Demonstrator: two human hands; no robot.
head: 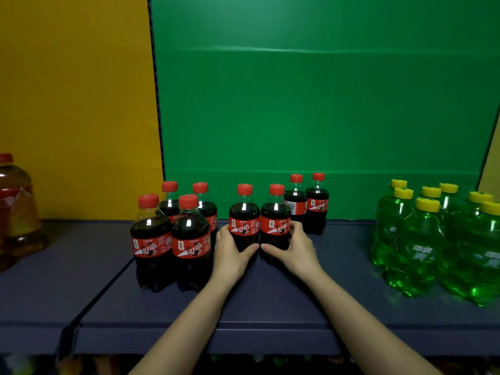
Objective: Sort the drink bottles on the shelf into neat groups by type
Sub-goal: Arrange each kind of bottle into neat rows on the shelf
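Looking pretty close to finished, honestly. Both types are already apart on the shelf (pixel 270 301). The green sodas (pixel 422 247) with yellow caps sit bunched at the right edge of the frame, well apart from anything red-capped, and no cola is mixed in with them as far as I can see.

What's left is tidying the cola side, which is split into three clumps. The four colas (pixel 190 239) form a tight block left of centre. The back two colas (pixel 316 207) stand further back, right of centre, near the green backdrop.

Between those clumps, the centre-left cola (pixel 244 215) and centre-right cola (pixel 275 216) stand upright on the shelf, touching each other. The left hand (pixel 231 255) is wrapped round the lower body of the centre-left cola and the right hand (pixel 296 249) round the centre-right cola, thumbs in front nearly meeting. So each hand is grasping a bottle.

My guess is those two get slid over beside the block of four, then the back two follow. The big oil jug (pixel 16 207) at the far left edge isn't part of this, I'd say.
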